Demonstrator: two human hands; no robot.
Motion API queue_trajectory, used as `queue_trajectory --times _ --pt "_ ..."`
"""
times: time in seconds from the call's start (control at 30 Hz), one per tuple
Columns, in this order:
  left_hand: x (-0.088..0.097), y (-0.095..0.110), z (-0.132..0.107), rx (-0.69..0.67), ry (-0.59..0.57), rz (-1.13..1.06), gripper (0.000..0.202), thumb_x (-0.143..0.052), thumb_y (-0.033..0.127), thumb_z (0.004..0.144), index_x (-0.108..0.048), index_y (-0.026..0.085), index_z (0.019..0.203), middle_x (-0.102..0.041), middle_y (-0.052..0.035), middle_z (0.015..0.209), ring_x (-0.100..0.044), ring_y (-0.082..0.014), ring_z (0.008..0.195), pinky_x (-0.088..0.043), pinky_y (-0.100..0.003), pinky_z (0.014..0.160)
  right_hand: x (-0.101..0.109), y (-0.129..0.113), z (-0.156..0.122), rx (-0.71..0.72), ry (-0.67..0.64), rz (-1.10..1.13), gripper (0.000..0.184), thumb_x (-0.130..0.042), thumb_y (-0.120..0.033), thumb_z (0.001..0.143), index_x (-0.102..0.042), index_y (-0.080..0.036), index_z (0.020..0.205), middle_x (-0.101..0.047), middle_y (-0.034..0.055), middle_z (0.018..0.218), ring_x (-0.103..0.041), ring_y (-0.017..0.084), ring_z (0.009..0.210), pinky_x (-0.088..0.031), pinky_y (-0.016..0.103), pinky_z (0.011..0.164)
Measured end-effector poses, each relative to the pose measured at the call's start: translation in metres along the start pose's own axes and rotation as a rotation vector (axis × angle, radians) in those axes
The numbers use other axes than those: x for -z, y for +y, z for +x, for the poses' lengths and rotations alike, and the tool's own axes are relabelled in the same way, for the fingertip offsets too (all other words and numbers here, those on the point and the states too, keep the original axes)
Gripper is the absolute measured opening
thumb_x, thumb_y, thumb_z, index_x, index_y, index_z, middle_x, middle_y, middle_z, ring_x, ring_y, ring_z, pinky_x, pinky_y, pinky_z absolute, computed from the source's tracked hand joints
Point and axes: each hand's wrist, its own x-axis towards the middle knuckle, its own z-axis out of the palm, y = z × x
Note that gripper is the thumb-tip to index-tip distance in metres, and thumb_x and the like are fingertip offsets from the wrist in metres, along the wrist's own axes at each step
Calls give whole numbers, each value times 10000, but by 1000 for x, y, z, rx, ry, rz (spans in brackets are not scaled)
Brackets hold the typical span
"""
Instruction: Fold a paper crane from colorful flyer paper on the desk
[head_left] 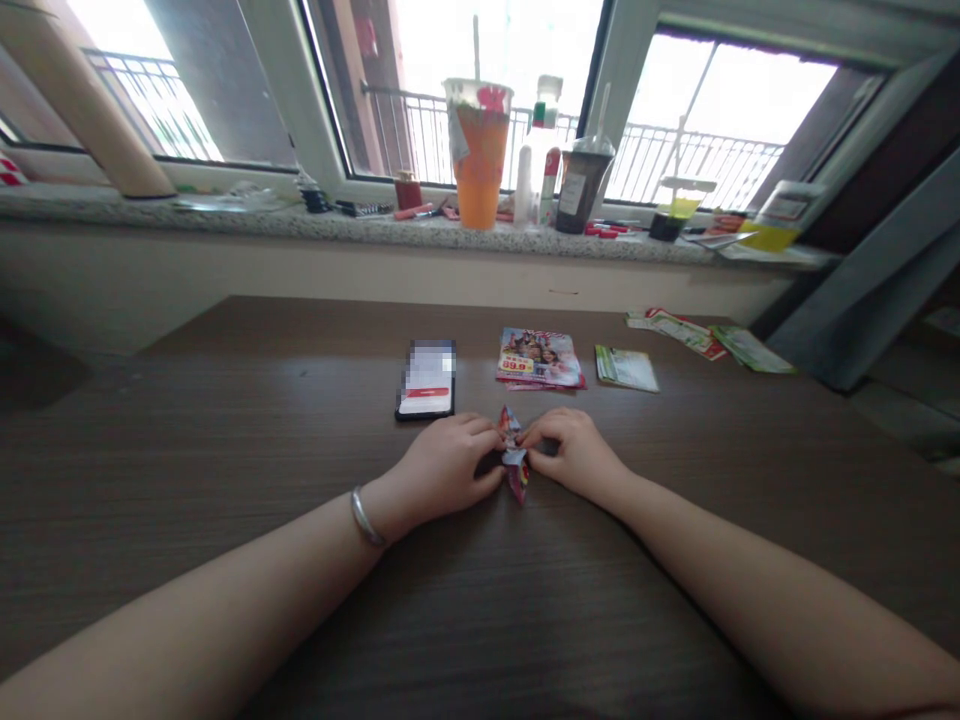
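A small folded piece of printed paper point(515, 458), red, white and purple with pointed ends, is held just above or on the dark wooden table point(480, 600). My left hand point(454, 458) pinches its left side between thumb and fingers. From the right, my right hand point(574, 450) grips the opposite side with thumb and fingertips. Beyond my left hand lies a phone point(427, 380) with a lit screen, partly blurred. A stack of colourful printed flyers point(540, 357) rests beyond the folded paper.
To the right lie a white-green card stack point(627, 368) and several leaflets point(686, 333). Along the granite windowsill point(375, 230) stand an orange drink cup point(480, 155), a dark drink cup point(583, 185), bottles and pens. A grey curtain point(877, 270) hangs at the right.
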Motion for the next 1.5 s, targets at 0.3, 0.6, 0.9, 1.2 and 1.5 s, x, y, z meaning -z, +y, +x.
queue_trajectory --times 0.3,0.6,0.9,1.2,1.5 --pt "-10 -6 0 -176 18 183 138 -556 222 889 -640 142 965 -684 -96 970 -640 -234 960 -527 -379 866 8 -19 -6 159 -93 -255 111 -663 -185 774 -681 -202 882 -709 50 904 -604 216 915 -428 339 811" --pt "-12 -7 0 -162 37 184 111 -559 205 887 -616 142 959 -681 -92 956 -647 -221 922 -529 -353 842 6 -17 -7 245 -78 -406 52 -634 -218 842 -678 -191 846 -706 50 888 -603 215 902 -425 337 784" --pt "-13 -8 3 -115 52 194 98 -562 234 898 -626 160 897 -651 -61 863 -612 -188 786 -497 -302 713 3 -13 -3 193 -94 -269 59 -643 -158 792 -665 -185 839 -691 58 887 -597 215 894 -451 341 827" --pt "-21 -20 5 -44 95 -148 81 -580 178 878 -660 183 883 -643 -61 1022 -583 -195 1026 -479 -351 929 -3 -10 -1 138 -86 -186 55 -624 -148 768 -615 -176 815 -672 70 911 -577 217 913 -448 354 838" --pt "-17 -17 1 -18 143 -185 78 -597 201 864 -673 186 866 -689 -58 994 -589 -219 1073 -487 -372 945 4 -10 -1 228 -85 -210 42 -593 -179 830 -628 -189 809 -681 64 888 -568 219 958 -434 369 878"
